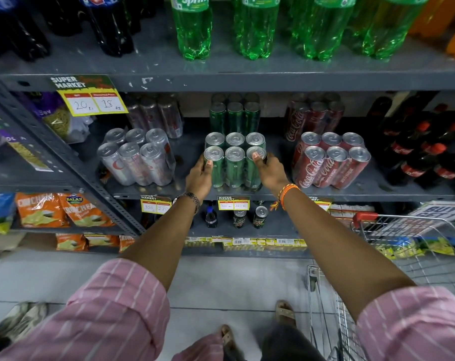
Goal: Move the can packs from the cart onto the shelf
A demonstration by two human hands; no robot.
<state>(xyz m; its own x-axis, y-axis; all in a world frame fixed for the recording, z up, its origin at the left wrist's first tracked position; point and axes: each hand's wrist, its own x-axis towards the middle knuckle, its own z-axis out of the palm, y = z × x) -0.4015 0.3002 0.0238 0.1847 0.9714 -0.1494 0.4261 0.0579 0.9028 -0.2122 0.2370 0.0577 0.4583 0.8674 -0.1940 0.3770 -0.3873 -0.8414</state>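
- On the middle shelf (pixel 247 193), front centre: your green six-can pack (pixel 234 160), shrink-wrapped and standing upright at the shelf's front edge, directly ahead of a second green pack (pixel 234 113) further back.
- Left hand (pixel 199 175): clasped on the pack's left front can, thumb lying along its side.
- Right hand (pixel 269 169): clasped on the right front can, thumb up on the lid rim. Both hands are holding the pack from its two sides.
- Neighbours: silver six-can pack (pixel 136 158) to the left, red Coca-Cola pack (pixel 329 162) to the right, each standing apart from yours with a clear gap.
- Handling, judged: six full cans should be fairly heavy; the cans are stiff, but the film is slick and gives a little. Grip the outer cans low on their sides, or support the base, rather than pulling on the wrap.
- Cart (pixel 377 222): wire basket at your lower right; you cannot tell whether further can packs remain inside.
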